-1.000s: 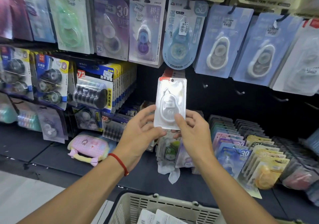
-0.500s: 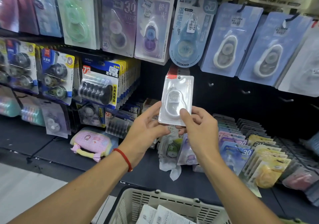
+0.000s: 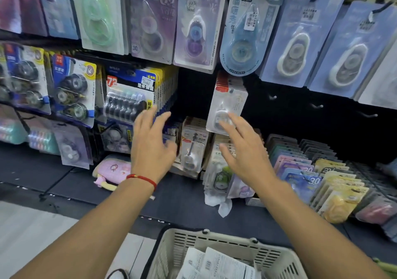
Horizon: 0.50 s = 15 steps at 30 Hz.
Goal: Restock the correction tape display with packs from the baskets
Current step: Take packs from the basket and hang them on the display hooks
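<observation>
A clear correction tape pack [image 3: 228, 104] with a red top corner hangs on a hook of the black display wall, in front of others like it. My right hand [image 3: 245, 152] is just below it, fingers spread and straight, fingertips at or near the pack's lower edge. My left hand [image 3: 151, 143], with a red string at the wrist, hovers to the left with fingers spread and holds nothing. A beige basket [image 3: 214, 242] with white-backed packs [image 3: 217, 266] sits at the bottom of the view.
Blue, purple and green tape packs hang in the upper row [image 3: 296, 42]. Bare hooks [image 3: 318, 106] stick out to the right of the hung pack. Boxed rows of packs [image 3: 311, 171] stand on the dark shelf; a pink pouch [image 3: 113, 170] lies at left.
Both hands held the clear pack by its lower edge before. Now it hangs on the hook, and both hands have let go and spread open below it.
</observation>
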{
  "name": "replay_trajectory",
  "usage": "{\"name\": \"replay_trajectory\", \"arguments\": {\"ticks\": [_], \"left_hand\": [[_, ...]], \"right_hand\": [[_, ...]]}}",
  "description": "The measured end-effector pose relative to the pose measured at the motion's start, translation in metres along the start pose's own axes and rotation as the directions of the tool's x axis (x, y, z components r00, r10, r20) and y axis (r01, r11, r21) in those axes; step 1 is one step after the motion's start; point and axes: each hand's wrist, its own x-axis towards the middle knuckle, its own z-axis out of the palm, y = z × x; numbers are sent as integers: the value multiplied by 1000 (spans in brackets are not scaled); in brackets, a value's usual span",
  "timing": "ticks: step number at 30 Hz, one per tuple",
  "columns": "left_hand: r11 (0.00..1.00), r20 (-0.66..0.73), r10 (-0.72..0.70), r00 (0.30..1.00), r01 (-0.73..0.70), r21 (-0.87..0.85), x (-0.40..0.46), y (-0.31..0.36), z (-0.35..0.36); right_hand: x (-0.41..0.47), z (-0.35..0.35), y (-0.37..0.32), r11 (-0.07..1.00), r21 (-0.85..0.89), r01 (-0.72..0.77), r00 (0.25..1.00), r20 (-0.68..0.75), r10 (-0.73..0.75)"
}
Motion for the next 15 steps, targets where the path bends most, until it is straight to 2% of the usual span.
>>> {"name": "replay_trajectory", "arguments": {"ticks": [2,5,9,15], "left_hand": [[995,-21,8,1000,-6,102,4,-15,-3],[978,96,32,995,-51,205,2,-38,-1],[959,158,78,984,-117,260,4,-58,-4],[937,204,156,966,-210,278,-2,-63,-14]], "right_hand": [[19,13,2,994,-110,25,995,99,-14],[39,31,5,968,-246,-45,986,148,84],[59,43,12,969,-219,-116,970,186,158],[60,41,12,957,-274,-96,962,220,160]]}}
